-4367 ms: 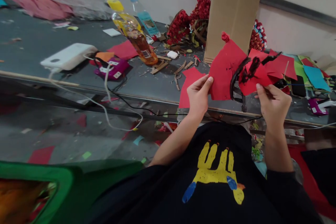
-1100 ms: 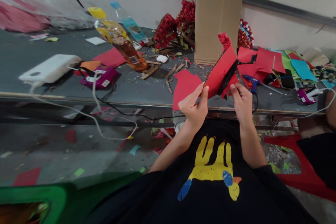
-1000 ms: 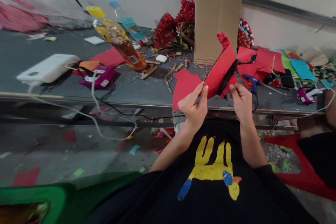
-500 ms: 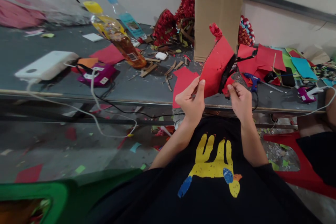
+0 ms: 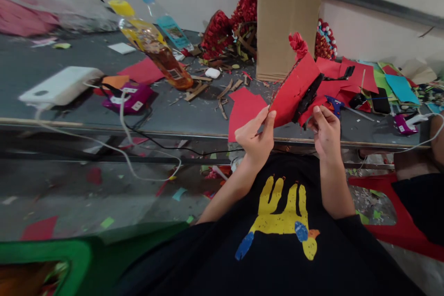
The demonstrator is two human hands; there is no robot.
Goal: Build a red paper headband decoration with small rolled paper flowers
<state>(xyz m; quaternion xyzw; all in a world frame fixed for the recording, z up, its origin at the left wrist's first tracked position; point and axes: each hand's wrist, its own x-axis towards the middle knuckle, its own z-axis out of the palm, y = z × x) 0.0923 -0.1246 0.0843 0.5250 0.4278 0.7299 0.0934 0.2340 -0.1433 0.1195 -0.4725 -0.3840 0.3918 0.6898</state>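
A red paper piece (image 5: 294,88) is held up over the table's front edge, tilted, with a crumpled red tuft (image 5: 298,45) at its top corner and a black strip (image 5: 308,97) along its right side. My left hand (image 5: 258,134) pinches its lower left corner between thumb and fingers. At its lower right, my right hand (image 5: 325,132) has its fingertips closed on a small red flap beside the black strip. Behind my right hand a blue glue gun (image 5: 335,105) lies on the table, partly covered.
A tall cardboard piece (image 5: 289,18) stands behind. To the left are a yellow-capped bottle (image 5: 156,51), a white power strip (image 5: 62,85) and a purple socket block (image 5: 128,98). Red sheets (image 5: 244,108) and a black phone (image 5: 380,101) lie on the table. Another person's leg (image 5: 414,162) shows at right.
Both hands and the red piece have shifted a little to the right. The piece now leans further right, with its tuft nearer the cardboard's right edge.
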